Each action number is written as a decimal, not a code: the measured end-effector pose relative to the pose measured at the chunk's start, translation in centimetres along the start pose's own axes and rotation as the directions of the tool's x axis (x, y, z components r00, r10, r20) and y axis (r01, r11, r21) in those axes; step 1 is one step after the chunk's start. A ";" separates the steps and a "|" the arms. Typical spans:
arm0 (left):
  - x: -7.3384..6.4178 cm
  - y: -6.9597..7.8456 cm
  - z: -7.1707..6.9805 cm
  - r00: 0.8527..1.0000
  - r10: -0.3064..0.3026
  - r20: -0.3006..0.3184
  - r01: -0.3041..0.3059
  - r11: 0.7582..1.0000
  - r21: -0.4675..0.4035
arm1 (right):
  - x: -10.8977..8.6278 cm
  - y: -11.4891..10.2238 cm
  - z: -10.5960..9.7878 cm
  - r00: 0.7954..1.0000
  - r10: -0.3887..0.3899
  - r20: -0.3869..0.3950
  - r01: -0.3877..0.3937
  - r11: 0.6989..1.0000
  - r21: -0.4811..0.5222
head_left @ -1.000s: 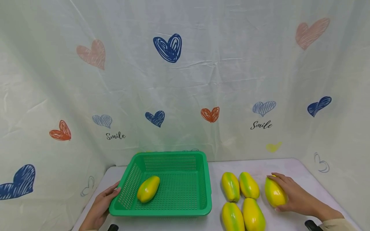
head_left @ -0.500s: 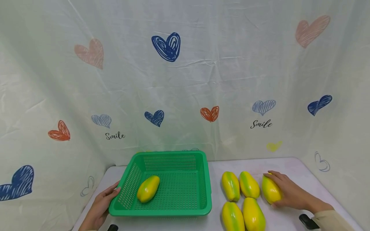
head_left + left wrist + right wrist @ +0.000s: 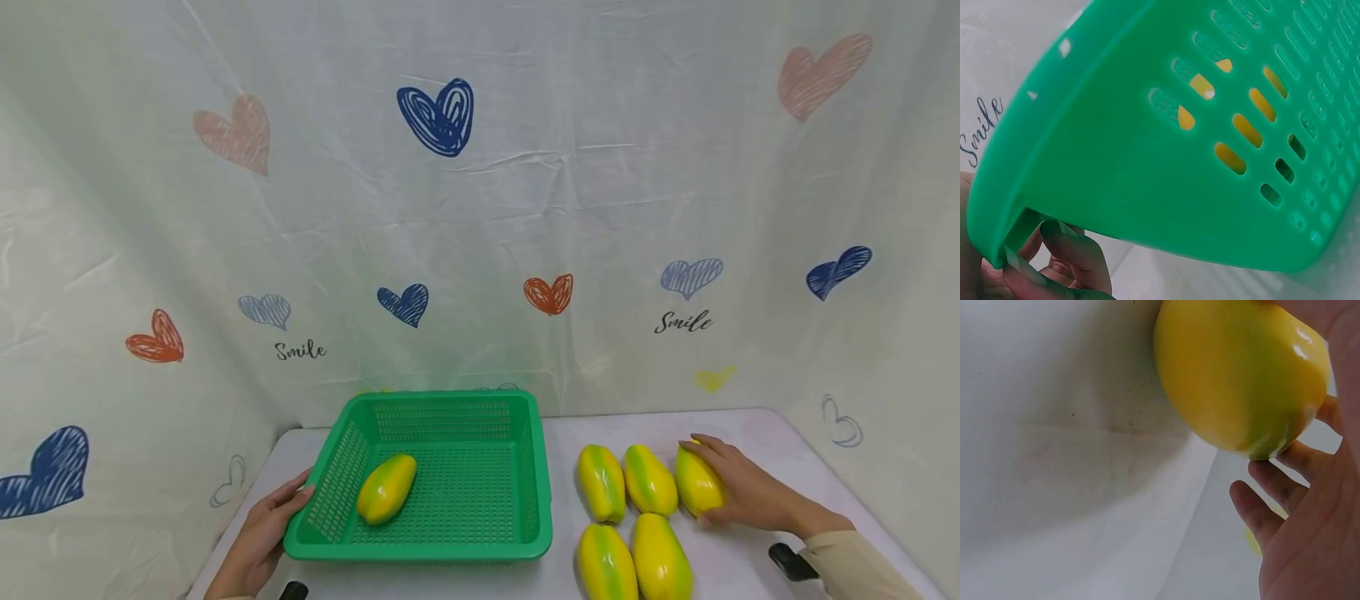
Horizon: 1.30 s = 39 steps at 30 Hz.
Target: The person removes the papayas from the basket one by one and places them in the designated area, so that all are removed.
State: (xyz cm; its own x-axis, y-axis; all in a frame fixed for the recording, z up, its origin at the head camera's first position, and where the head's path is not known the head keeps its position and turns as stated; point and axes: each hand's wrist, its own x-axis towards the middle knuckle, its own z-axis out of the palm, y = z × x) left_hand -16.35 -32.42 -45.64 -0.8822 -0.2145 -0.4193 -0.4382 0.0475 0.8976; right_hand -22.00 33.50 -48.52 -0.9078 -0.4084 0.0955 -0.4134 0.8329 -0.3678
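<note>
My left hand (image 3: 258,533) grips the left rim of a green plastic basket (image 3: 420,552); in the left wrist view its fingers (image 3: 1082,253) curl under the rim. One yellow papaya (image 3: 387,490) lies inside the basket, towards the left. My right hand (image 3: 757,493) holds another yellow papaya (image 3: 696,483) at the right of the table, thumb on the near side and fingers over the far end. Close up, that papaya (image 3: 1235,375) shows a green streak, with the fingertips at its lower end.
Several more yellow-green papayas stand between basket and right hand: two at the back, one left (image 3: 601,483) and one right (image 3: 650,480), and two in front, one left (image 3: 606,562) and one right (image 3: 662,558). A white curtain (image 3: 480,208) printed with hearts hangs behind the table (image 3: 750,429).
My right hand has shifted left and slightly away with its papaya, which now stands right beside the back-row papayas. The left hand and basket have stayed put.
</note>
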 end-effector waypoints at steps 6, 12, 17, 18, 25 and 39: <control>0.1 0.0 0.2 1.000 0.004 -0.011 -0.004 1.000 0.003 | 0.1 0.1 0.0 0.999 -0.045 -0.023 0.045 0.999 0.015; 0.0 0.2 0.4 0.999 -0.002 -0.032 0.002 1.000 -0.007 | 0.2 0.3 0.1 0.999 -0.046 -0.004 0.046 0.999 0.022; 0.0 0.1 0.3 1.000 0.002 -0.030 -0.002 1.000 -0.004 | 0.5 0.1 -0.2 0.999 -0.017 0.037 0.016 0.999 0.029; 0.1 0.1 0.3 1.000 0.003 -0.031 -0.003 1.000 -0.004 | 0.5 0.0 -0.3 0.999 -0.016 0.041 0.014 0.999 0.033; 0.1 0.1 0.3 0.999 -0.007 -0.039 0.007 1.000 -0.011 | 0.4 -0.2 -0.6 0.998 -0.029 0.050 0.026 0.999 0.048; 0.1 -0.2 0.2 1.000 0.017 -0.022 -0.017 1.000 0.000 | 0.4 0.4 -0.6 0.998 -0.058 0.009 0.057 0.997 0.054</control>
State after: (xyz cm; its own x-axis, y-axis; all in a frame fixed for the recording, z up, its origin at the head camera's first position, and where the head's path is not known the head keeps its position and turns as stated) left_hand -16.41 -32.30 -45.91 -0.8853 -0.2352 -0.4012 -0.4236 0.0515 0.9044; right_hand -22.54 33.89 -48.04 -0.8817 -0.4593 0.1079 -0.4602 0.7868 -0.4113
